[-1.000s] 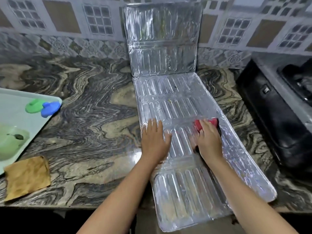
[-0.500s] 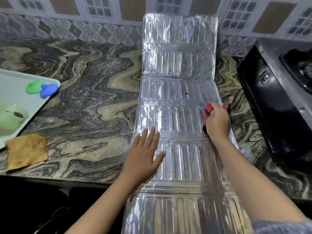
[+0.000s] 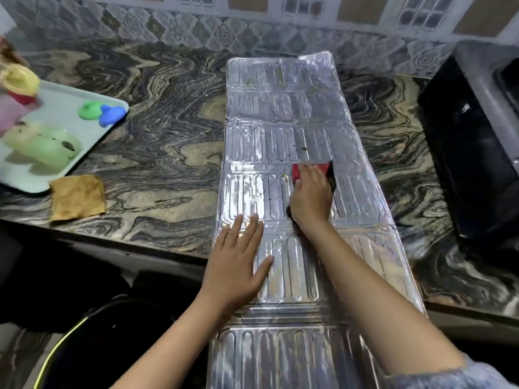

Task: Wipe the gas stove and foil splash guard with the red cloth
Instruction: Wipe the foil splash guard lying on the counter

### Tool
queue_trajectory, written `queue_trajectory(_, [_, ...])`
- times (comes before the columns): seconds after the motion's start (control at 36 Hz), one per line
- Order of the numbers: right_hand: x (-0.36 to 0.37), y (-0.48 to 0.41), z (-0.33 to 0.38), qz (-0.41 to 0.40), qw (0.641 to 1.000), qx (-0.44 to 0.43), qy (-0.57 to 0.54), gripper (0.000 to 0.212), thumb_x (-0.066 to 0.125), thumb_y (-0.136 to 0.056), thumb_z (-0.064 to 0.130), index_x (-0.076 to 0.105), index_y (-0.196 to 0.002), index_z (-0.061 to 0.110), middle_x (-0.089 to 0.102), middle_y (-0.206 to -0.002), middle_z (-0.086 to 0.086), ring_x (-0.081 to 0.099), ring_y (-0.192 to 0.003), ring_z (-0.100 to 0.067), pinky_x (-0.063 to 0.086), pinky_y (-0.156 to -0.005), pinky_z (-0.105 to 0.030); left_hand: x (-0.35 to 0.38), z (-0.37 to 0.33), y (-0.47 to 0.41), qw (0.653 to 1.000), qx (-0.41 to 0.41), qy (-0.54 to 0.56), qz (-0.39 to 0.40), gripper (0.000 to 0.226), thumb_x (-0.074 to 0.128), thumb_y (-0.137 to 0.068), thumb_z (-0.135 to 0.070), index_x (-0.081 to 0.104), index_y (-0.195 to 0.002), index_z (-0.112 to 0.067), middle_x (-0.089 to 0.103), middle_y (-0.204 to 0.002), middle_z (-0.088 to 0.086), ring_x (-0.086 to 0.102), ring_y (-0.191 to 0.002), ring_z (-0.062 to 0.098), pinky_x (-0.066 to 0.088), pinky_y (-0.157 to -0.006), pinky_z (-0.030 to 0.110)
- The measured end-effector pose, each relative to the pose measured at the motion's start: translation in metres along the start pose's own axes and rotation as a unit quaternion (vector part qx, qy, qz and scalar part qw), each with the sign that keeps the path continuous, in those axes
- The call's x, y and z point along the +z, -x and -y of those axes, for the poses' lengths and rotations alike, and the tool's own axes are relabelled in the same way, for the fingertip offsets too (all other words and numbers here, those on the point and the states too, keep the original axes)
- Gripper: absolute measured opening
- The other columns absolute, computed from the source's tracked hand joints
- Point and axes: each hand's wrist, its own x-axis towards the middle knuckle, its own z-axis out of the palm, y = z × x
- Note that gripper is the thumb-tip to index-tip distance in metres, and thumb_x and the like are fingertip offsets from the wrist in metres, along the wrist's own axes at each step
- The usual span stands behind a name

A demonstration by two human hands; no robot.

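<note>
Since half a second ago our right hand has slid the red cloth leftward from the guard's right edge toward the middle of the ribbed silver foil splash guard, fingers pressing it down. Our left hand lies flat, fingers spread, holding nothing, on the foil over the marbled counter.

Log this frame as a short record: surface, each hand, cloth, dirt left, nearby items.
surface: foil splash guard lying flat on the marble counter
left hand: flat on foil, holding it down
right hand: pressing the red cloth mid-panel
dirt left: dark specks beyond the cloth
nearby: stove at right; tray, brown cloth at left
</note>
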Motion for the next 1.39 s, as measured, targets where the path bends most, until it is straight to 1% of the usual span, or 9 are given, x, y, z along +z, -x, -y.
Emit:
queue_trajectory(0.22, [0.008, 0.023, 0.026, 0.056, 0.995, -0.078, -0.019, 0.047, 0.043, -0.089, 0.006, 0.042, -0.135, 0.012, 0.037, -0.147, -0.003, 0.027, -0.138, -0.02, 0.018, -0.112, -0.034, 0.01, 0.01, 0.025, 0.997, 0.02, 0.025, -0.065, 0.063, 0.03, -0.091, -0.054, 0.04, -0.14, -0.016, 0.039, -0.148, 0.0, 0.03, -0.139, 0.021, 0.028, -0.109, 0.043])
queue_trajectory(0.44, [0.011, 0.039, 0.042, 0.091, 0.985, -0.138, -0.056, 0.04, 0.043, -0.09, 0.01, 0.049, -0.129, 0.013, 0.047, -0.139, -0.002, 0.034, -0.133, -0.021, 0.024, -0.11, -0.037, 0.013, 0.028, 0.038, 0.986, 0.081, 0.058, -0.131, 0.056, 0.036, -0.093, -0.047, 0.042, -0.137, -0.012, 0.045, -0.143, 0.007, 0.036, -0.135, 0.017, 0.027, -0.11, 0.036])
queue_trajectory(0.56, [0.007, 0.037, 0.037, 0.11, 0.983, -0.136, -0.052, 0.041, 0.043, -0.093, 0.016, 0.046, -0.134, 0.016, 0.043, -0.144, 0.0, 0.032, -0.135, -0.018, 0.022, -0.111, -0.034, -0.011, 0.032, 0.024, 0.962, -0.053, 0.156, -0.215, 0.046, 0.037, -0.094, -0.037, 0.044, -0.133, -0.012, 0.049, -0.138, 0.009, 0.043, -0.127, 0.017, 0.032, -0.104, 0.032])
queue_trajectory(0.64, [0.003, 0.039, 0.031, 0.098, 0.985, -0.136, -0.041, 0.041, 0.044, -0.093, 0.02, 0.046, -0.134, 0.018, 0.044, -0.143, 0.001, 0.034, -0.134, -0.017, 0.024, -0.11, -0.035, -0.022, 0.042, 0.003, 0.962, -0.179, 0.144, -0.15, 0.054, 0.025, -0.095, -0.035, 0.034, -0.142, -0.011, 0.035, -0.15, 0.007, 0.026, -0.141, 0.017, 0.015, -0.117, 0.036])
queue_trajectory(0.78, [0.001, 0.048, 0.021, 0.07, 0.99, -0.117, -0.04, 0.042, 0.043, -0.092, 0.02, 0.047, -0.134, 0.018, 0.046, -0.141, -0.001, 0.035, -0.132, -0.018, 0.025, -0.109, -0.036, -0.012, 0.044, -0.005, 0.984, -0.168, 0.044, -0.036, 0.064, 0.01, -0.093, -0.041, 0.009, -0.148, -0.01, 0.006, -0.158, 0.005, 0.0, -0.146, 0.015, -0.001, -0.12, 0.036])
queue_trajectory(0.97, [0.011, 0.062, 0.032, 0.05, 0.993, -0.095, -0.056, 0.042, 0.038, -0.092, 0.018, 0.047, -0.133, 0.012, 0.045, -0.141, -0.006, 0.035, -0.132, -0.024, 0.024, -0.112, -0.043, -0.008, 0.036, -0.003, 0.99, -0.135, 0.042, -0.025, 0.071, -0.005, -0.085, -0.044, 0.003, -0.149, -0.014, 0.001, -0.158, 0.0, -0.005, -0.145, 0.011, -0.009, -0.115, 0.028])
queue_trajectory(1.17, [0.029, 0.066, 0.061, 0.073, 0.988, -0.123, -0.064, 0.039, 0.04, -0.093, 0.015, 0.048, -0.131, 0.013, 0.046, -0.14, -0.005, 0.035, -0.132, -0.024, 0.024, -0.112, -0.042, -0.022, 0.056, 0.0, 0.992, -0.082, 0.099, -0.004, 0.06, 0.013, -0.091, -0.035, 0.011, -0.149, -0.018, 0.005, -0.157, -0.006, -0.006, -0.138, -0.003, -0.008, -0.112, 0.02])
queue_trajectory(1.25, [0.032, 0.065, 0.065, 0.073, 0.987, -0.134, -0.059, 0.04, 0.039, -0.093, 0.015, 0.047, -0.132, 0.013, 0.047, -0.139, -0.005, 0.036, -0.132, -0.024, 0.025, -0.111, -0.042, -0.021, 0.07, -0.001, 0.99, -0.069, 0.125, -0.005, 0.06, 0.02, -0.091, -0.038, 0.018, -0.147, -0.02, 0.014, -0.157, -0.004, 0.004, -0.144, 0.005, 0.0, -0.117, 0.025])
queue_trajectory(1.39, [0.034, 0.065, 0.068, 0.064, 0.986, -0.144, -0.056, 0.039, 0.04, -0.092, 0.014, 0.049, -0.131, 0.013, 0.048, -0.138, -0.005, 0.037, -0.13, -0.024, 0.025, -0.109, -0.04, -0.02, 0.067, 0.002, 0.99, -0.072, 0.12, -0.021, 0.064, 0.012, -0.088, -0.044, 0.019, -0.147, -0.022, 0.014, -0.156, -0.007, -0.001, -0.137, -0.003, -0.006, -0.114, 0.023])
